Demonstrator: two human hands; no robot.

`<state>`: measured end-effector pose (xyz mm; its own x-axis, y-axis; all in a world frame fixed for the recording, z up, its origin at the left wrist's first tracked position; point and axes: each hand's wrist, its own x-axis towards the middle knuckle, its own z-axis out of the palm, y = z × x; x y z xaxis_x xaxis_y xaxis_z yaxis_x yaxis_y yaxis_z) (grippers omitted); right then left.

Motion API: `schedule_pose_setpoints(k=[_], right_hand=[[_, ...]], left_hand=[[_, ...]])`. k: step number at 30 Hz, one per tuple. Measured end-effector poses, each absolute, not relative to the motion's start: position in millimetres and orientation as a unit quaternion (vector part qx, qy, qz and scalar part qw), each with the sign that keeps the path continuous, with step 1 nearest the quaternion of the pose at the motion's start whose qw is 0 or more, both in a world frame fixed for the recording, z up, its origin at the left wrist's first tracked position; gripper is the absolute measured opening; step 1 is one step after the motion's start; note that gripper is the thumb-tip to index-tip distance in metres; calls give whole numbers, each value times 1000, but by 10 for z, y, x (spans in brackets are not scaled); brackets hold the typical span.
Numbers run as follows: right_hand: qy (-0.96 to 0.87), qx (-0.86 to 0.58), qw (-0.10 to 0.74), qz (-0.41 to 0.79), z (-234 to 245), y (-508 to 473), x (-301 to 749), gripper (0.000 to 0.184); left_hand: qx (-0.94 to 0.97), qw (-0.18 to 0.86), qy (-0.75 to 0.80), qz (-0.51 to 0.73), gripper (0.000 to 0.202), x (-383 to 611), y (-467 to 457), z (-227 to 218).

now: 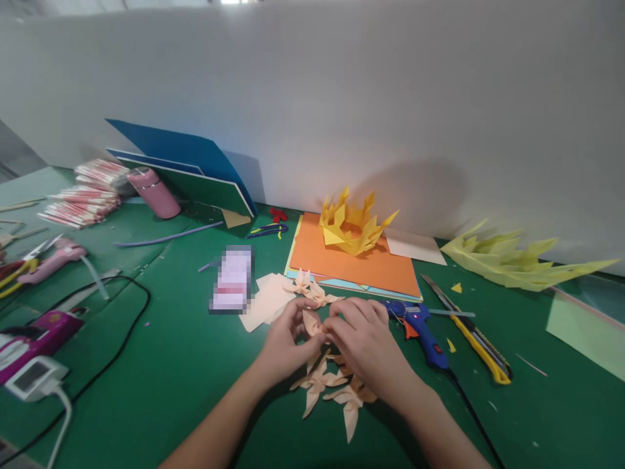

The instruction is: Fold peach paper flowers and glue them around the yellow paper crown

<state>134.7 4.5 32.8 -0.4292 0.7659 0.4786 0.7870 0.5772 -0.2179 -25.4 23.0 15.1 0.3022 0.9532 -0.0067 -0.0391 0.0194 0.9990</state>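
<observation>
My left hand (293, 332) and my right hand (359, 335) meet over the green table. Between their fingertips they pinch a peach paper flower (311, 322), partly hidden by the fingers. Below the hands lie several more peach paper flowers (318, 381) with pointed, curled petals. Others (303, 281) rest just beyond the fingers, beside some plain peach paper sheets (268, 301). Right of my right hand a blue glue gun (424, 332) lies on its side, a clear glue stick showing at its end.
A yellow box cutter (476, 345) lies right of the glue gun. A yellow paper crown (354, 225) stands on orange sheets (312, 254). Further right is a pale yellow-green paper piece (517, 257). On the left are a blurred phone (233, 280), a power strip (43, 339), cables and a pink bottle (153, 193).
</observation>
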Motion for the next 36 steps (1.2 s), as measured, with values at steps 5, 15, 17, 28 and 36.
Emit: schedule_pose_setpoints(k=[5,15,17,28,36], right_hand=[[-850,-449,275,-16,375,74,1404,15],[-861,-435,265,2,411,69,1496,14],[-862,-436,258,-3,408,69,1498,14],[-861,-445,238,-60,477,172,1513,16],[-898,-399,161,-94,619,877,1594,19]], left_hand=[[518,635,401,410,44,-265,245,182],[476,675,396,402,49,-273,263,192],[469,682,394,399,50,-271,260,191],[461,590,447,490,37,-314,334,198],[440,476,526,550,24,-358,388,151]])
